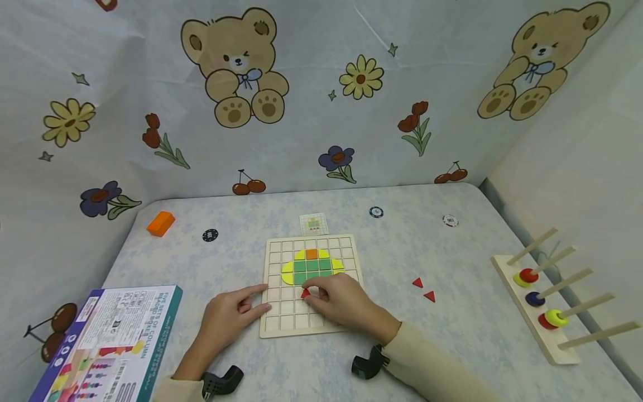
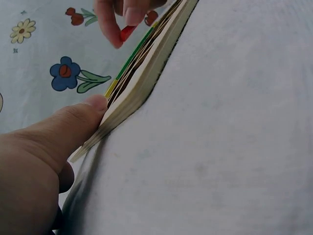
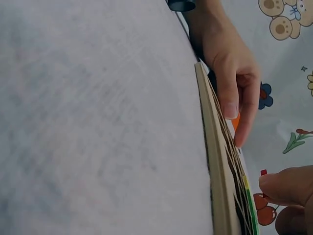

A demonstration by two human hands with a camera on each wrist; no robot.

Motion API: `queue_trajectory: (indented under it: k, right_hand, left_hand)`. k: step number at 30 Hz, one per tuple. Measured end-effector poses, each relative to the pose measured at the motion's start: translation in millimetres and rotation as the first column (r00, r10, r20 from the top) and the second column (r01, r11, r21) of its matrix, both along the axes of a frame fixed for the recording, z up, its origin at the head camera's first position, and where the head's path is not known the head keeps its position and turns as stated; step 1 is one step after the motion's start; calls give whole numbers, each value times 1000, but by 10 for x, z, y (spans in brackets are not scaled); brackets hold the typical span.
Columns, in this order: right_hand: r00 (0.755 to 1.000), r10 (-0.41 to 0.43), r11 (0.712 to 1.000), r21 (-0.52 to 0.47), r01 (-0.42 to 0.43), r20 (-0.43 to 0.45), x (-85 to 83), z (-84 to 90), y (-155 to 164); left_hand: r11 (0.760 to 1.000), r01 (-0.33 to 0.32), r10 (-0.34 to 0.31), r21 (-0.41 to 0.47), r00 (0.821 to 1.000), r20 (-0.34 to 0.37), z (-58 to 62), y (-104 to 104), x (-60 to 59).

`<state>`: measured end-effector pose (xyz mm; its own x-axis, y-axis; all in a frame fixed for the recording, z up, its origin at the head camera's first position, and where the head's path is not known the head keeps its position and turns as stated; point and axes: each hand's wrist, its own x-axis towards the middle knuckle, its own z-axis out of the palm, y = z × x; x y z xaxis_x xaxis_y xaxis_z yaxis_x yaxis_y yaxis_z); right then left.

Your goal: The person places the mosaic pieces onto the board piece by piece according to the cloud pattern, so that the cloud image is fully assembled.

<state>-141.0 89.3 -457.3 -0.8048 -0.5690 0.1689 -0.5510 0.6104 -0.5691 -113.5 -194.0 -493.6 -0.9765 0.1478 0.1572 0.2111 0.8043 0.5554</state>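
both hands on grid board (image 1: 281, 312); right hand (image 1: 346, 304) pinches half-hidden red triangle (image 1: 305, 293); left hand (image 1: 228, 315) flat, fingers straight

Bare table right of the grid board (image 1: 273, 329); two red triangles (image 1: 423, 290) seemingly intrude.

red triangle (image 1: 304, 293): small, flat, pinched over a square of the board | wooden grid board (image 1: 273, 321): lies flat on the table, with yellow, green and orange pieces near its top
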Motion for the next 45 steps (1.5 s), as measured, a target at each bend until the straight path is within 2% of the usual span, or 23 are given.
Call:
queue_trajectory:
  k: [10, 23, 27, 33, 38, 41, 45]
  right_hand:
    - [1000, -25, 1000, -6, 25, -14, -38, -137, -125]
    - [999, -27, 1000, -14, 27, -39, -56, -148, -112]
    - [1000, -27, 999, -36, 26, -10, -50, -120, -24]
    - [997, -77, 997, -2, 77, 11, 24, 22, 311]
    - [983, -180, 984, -19, 180, -22, 141, 124, 787]
    - [963, -257, 966, -39, 254, -87, 240, 129, 1107]
    - [921, -346, 938, -61, 340, -181, 386, 110, 1501]
  left_hand:
    - [1000, 11, -11, 1, 1000, -12, -6, -3, 16]
    - [1000, 10, -10, 10, 1000, -4, -5, -7, -4]
    - [1000, 5, -5, 17, 1000, 11, -5, 9, 0]
    - [1000, -2, 2, 11, 1000, 22, 1, 16, 6]
    - [1000, -6, 6, -1, 1000, 14, 18, 5, 1]
    - [1000, -11, 11, 2, 1000, 19, 19, 9, 3]
    - [1000, -15, 15, 8, 1000, 26, 19, 13, 10]
